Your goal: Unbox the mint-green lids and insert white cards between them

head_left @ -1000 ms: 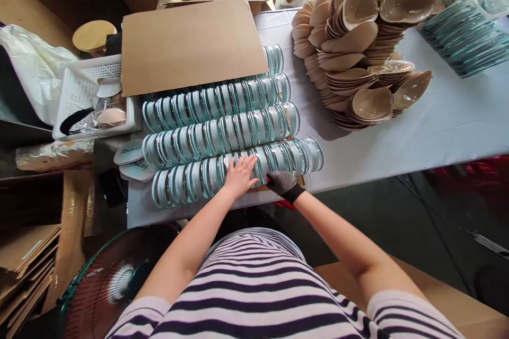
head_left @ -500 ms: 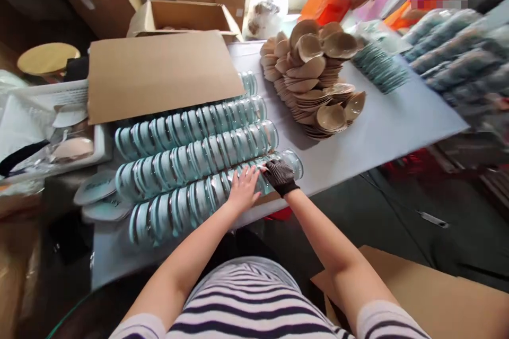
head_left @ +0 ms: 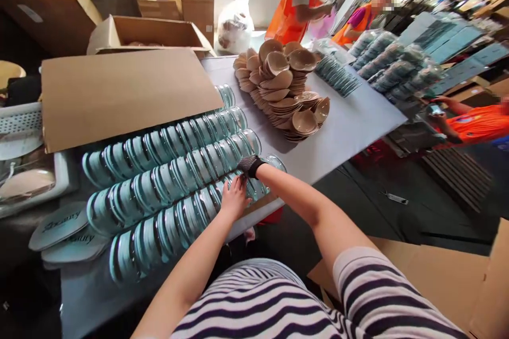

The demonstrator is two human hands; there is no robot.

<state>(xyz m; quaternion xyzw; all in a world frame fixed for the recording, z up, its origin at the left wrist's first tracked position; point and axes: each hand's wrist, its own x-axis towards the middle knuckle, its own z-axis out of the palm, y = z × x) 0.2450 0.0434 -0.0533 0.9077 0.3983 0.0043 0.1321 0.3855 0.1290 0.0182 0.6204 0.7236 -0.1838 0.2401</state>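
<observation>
My left hand (head_left: pixel 234 197) is bare and rests on the nearest row of teal-and-clear round plastic packs (head_left: pixel 170 228), its fingers stretched out toward the far side. Just beyond its fingertips is my right hand (head_left: pixel 249 166), in a dark mesh glove. It reaches across between the nearest row and the middle row (head_left: pixel 175 175), its fingers bent down and mostly hidden. Whether it grips a pack cannot be seen. The packs stand on edge, pressed together in long slanting rows. A third row (head_left: pixel 167 137) runs behind, partly under a cardboard sheet (head_left: pixel 127 95).
Stacked beige cup-shaped pieces (head_left: pixel 280 85) stand on the grey table (head_left: pixel 342 132). Flat teal ovals with lettering (head_left: pixel 66 225) lie at the left end, beside a white basket (head_left: pixel 63 180). An open carton (head_left: pixel 151 34) stands behind. People in orange vests (head_left: pixel 294 5) are farther off.
The view has swung to the right, showing more of the room. My right hand has moved left, from the near row's right end to just beyond my left hand's fingertips.
</observation>
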